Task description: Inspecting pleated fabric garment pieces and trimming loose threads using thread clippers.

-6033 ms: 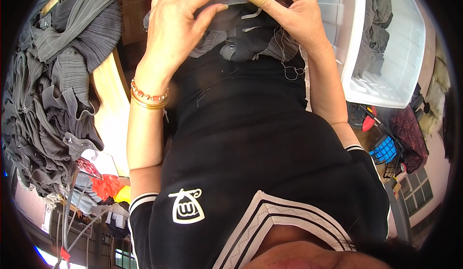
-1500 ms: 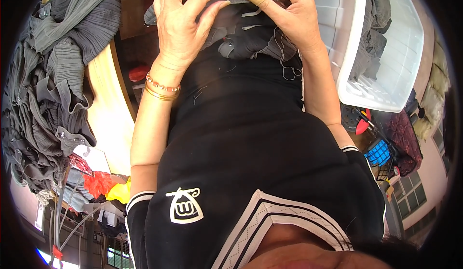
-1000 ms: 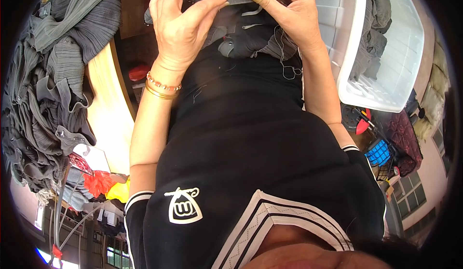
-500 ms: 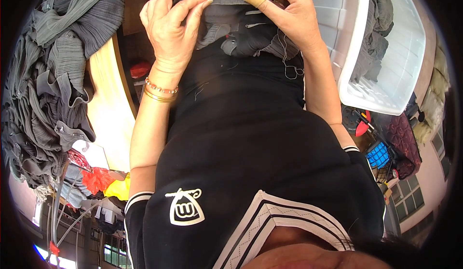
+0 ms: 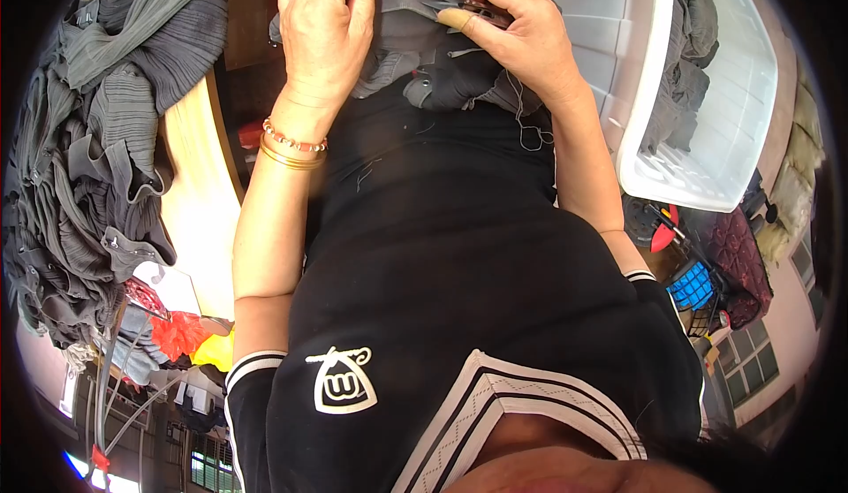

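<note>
A dark grey ribbed garment (image 5: 411,3) lies over my lap at the top of the view, with a small white mark or stitch on it. My left hand (image 5: 327,47) has thumb and fingers pinched at the garment's edge; its fingertips are partly cut off by the frame. My right hand (image 5: 526,42) is closed round dark thread snips (image 5: 486,11), whose pointed blades reach toward the garment. Tan tape covers the right thumb. Below that hand dangles a loose light thread (image 5: 530,131).
To the left, a large heap of grey ribbed garments (image 5: 79,175) sits beside a pale wooden board (image 5: 199,201). A translucent white plastic bin (image 5: 645,157) with grey cloth inside stands at the right. Beneath it are a blue item (image 5: 692,285) in a black basket and dark red quilted cloth (image 5: 738,268).
My left hand has moved up and slightly right, its fingers drawing together. The garment's edge has shifted and folded. My right hand, still holding the snips, has shifted slightly left and down.
</note>
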`<control>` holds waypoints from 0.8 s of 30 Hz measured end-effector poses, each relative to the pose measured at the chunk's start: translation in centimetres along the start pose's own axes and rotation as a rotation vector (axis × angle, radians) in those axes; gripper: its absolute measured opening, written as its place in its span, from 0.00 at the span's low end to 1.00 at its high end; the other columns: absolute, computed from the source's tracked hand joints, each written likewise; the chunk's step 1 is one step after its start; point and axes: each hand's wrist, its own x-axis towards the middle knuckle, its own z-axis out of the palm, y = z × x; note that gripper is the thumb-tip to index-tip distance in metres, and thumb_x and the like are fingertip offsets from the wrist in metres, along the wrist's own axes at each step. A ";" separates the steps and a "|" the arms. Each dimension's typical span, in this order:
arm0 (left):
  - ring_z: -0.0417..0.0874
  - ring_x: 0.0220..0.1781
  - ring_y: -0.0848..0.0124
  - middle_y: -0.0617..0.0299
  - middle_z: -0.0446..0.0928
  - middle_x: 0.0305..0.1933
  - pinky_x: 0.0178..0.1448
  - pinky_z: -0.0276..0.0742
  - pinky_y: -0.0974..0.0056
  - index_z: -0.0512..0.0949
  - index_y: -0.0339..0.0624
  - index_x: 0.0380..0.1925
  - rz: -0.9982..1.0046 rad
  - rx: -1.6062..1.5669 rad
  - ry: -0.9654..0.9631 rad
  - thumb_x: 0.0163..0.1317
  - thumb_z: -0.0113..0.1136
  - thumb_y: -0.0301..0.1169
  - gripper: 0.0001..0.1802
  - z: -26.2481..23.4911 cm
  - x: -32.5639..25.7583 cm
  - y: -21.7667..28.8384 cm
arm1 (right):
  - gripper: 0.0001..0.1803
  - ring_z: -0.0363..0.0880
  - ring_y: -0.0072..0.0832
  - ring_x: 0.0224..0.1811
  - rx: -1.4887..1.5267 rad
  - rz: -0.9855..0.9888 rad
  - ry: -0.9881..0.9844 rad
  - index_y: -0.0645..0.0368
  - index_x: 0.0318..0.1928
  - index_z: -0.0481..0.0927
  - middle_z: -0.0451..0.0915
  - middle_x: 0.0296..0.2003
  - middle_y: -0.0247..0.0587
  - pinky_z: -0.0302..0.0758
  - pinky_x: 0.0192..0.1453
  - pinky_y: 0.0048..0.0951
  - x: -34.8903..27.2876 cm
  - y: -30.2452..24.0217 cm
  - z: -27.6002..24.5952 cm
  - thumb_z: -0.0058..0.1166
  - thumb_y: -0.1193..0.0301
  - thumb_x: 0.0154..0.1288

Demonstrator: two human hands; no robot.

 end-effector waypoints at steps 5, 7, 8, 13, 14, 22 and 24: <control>0.88 0.42 0.64 0.57 0.86 0.40 0.49 0.81 0.64 0.84 0.35 0.37 -0.072 -0.091 -0.011 0.65 0.69 0.24 0.04 -0.3 -0.5 0.8 | 0.12 0.76 0.19 0.33 0.294 0.196 -0.013 0.66 0.46 0.88 0.79 0.33 0.34 0.71 0.36 0.20 0.4 -0.6 -1.6 0.70 0.76 0.62; 0.87 0.42 0.64 0.57 0.86 0.40 0.49 0.81 0.64 0.84 0.35 0.37 -0.063 -0.097 -0.006 0.65 0.69 0.24 0.04 -0.4 -0.8 0.8 | 0.12 0.76 0.19 0.33 0.211 0.116 -0.010 0.66 0.46 0.88 0.79 0.33 0.34 0.71 0.37 0.21 1.0 -0.8 -1.9 0.70 0.75 0.62; 0.87 0.43 0.64 0.57 0.86 0.41 0.50 0.81 0.64 0.84 0.35 0.38 -0.053 -0.100 0.001 0.65 0.69 0.23 0.04 -0.5 -1.0 0.8 | 0.12 0.77 0.19 0.33 0.129 0.034 -0.008 0.66 0.46 0.88 0.79 0.32 0.34 0.71 0.37 0.21 1.3 -0.9 -2.0 0.70 0.75 0.62; 0.87 0.43 0.65 0.57 0.86 0.41 0.51 0.81 0.64 0.84 0.36 0.38 -0.086 -0.086 0.008 0.65 0.68 0.23 0.04 -0.5 -1.3 1.0 | 0.13 0.81 0.27 0.33 0.017 -0.019 -0.082 0.64 0.46 0.88 0.81 0.32 0.40 0.75 0.38 0.27 2.2 -2.2 -1.6 0.70 0.72 0.62; 0.87 0.43 0.65 0.57 0.86 0.41 0.51 0.81 0.64 0.85 0.36 0.38 -0.089 -0.103 0.008 0.65 0.68 0.23 0.04 -0.4 -1.3 0.9 | 0.13 0.82 0.29 0.33 0.004 -0.022 -0.088 0.64 0.46 0.88 0.81 0.32 0.41 0.76 0.38 0.27 2.3 -2.2 -1.5 0.70 0.72 0.62; 0.88 0.43 0.64 0.56 0.86 0.41 0.50 0.81 0.64 0.84 0.36 0.38 -0.110 -0.103 0.000 0.65 0.68 0.24 0.04 -0.5 -1.1 0.8 | 0.14 0.83 0.32 0.33 0.015 -0.045 -0.136 0.63 0.46 0.88 0.82 0.32 0.42 0.76 0.38 0.29 2.6 -2.6 -1.4 0.70 0.71 0.62; 0.88 0.42 0.64 0.56 0.86 0.40 0.49 0.81 0.64 0.84 0.36 0.38 -0.109 -0.095 -0.018 0.65 0.68 0.24 0.04 -0.5 -1.0 0.9 | 0.14 0.83 0.32 0.33 -0.008 -0.036 -0.129 0.63 0.46 0.88 0.82 0.33 0.42 0.77 0.38 0.29 2.6 -2.8 -1.4 0.70 0.70 0.61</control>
